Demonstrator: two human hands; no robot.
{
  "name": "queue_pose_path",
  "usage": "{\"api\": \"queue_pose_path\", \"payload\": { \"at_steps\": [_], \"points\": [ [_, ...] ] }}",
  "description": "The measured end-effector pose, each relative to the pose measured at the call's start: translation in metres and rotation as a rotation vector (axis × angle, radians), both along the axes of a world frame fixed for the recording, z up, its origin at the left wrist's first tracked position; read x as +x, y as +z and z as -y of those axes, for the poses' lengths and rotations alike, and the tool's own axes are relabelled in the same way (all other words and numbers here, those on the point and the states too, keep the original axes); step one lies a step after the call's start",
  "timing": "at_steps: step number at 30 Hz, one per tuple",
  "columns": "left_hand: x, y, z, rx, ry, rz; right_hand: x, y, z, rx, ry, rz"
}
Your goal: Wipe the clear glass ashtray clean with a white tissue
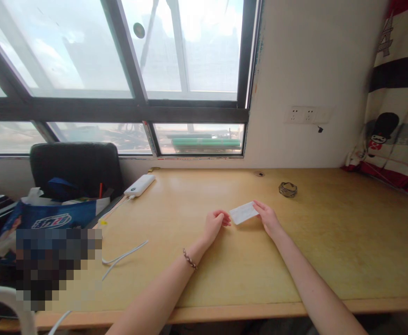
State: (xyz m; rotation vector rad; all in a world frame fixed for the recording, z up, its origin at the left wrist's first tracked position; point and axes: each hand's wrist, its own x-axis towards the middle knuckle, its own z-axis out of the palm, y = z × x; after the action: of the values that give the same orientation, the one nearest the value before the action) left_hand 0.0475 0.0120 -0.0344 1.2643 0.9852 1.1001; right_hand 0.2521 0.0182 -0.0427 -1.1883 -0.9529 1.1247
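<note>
Between thumb and fingers, my right hand (267,219) pinches the right end of a thin white rectangular sheet (243,213), held tilted above the wooden table (176,274). The sheet looks like folded tissue or a flat packet; I cannot tell which. Just left of it is my left hand (217,225), its fingers loosely curled and the thumb laid against them. No object shows in that hand, and its fingertips come close to the sheet's left end. A braided bracelet (190,259) circles my left wrist.
A dark patterned ring-shaped object (288,189) lies at the back right. At the back left is a white power bank (139,186) with a white cable (125,253) nearby. A black chair (76,165) holding a blue bag (60,214) stands left of the table.
</note>
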Motion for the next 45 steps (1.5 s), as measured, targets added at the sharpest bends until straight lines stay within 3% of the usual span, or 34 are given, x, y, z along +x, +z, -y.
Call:
{"api": "queue_pose_path", "payload": {
  "at_steps": [2,6,9,13,17,21,29,32,36,45],
  "points": [
    [0.0,0.0,0.002,0.106,0.034,-0.158,0.002,-0.003,-0.001,0.037,-0.075,0.207],
    [0.002,0.002,0.011,0.511,-0.017,-0.533,-0.005,0.002,0.008,0.224,-0.189,0.622],
    [0.005,0.004,0.018,0.759,-0.164,-0.695,-0.022,0.006,0.023,0.291,-0.033,0.704],
    [0.008,0.004,0.021,0.899,-0.317,-0.827,-0.045,0.002,0.044,0.271,0.124,0.793],
    [0.007,0.005,0.021,0.95,-0.377,-0.867,-0.041,-0.006,0.053,0.266,0.134,0.815],
    [0.007,0.008,0.023,0.937,-0.366,-0.878,-0.009,-0.014,0.049,0.259,0.031,0.829],
    [0.008,0.011,0.026,0.9,-0.368,-0.813,0.084,-0.015,0.052,-0.007,-0.24,1.385],
    [0.009,0.012,0.027,0.89,-0.368,-0.808,0.109,-0.011,0.056,-0.094,-0.296,1.489],
    [0.01,0.013,0.028,0.89,-0.37,-0.816,0.119,-0.009,0.059,-0.123,-0.35,1.49],
    [0.009,0.012,0.028,0.905,-0.366,-0.848,0.116,-0.01,0.056,0.034,-0.317,1.448]
  ]
}}
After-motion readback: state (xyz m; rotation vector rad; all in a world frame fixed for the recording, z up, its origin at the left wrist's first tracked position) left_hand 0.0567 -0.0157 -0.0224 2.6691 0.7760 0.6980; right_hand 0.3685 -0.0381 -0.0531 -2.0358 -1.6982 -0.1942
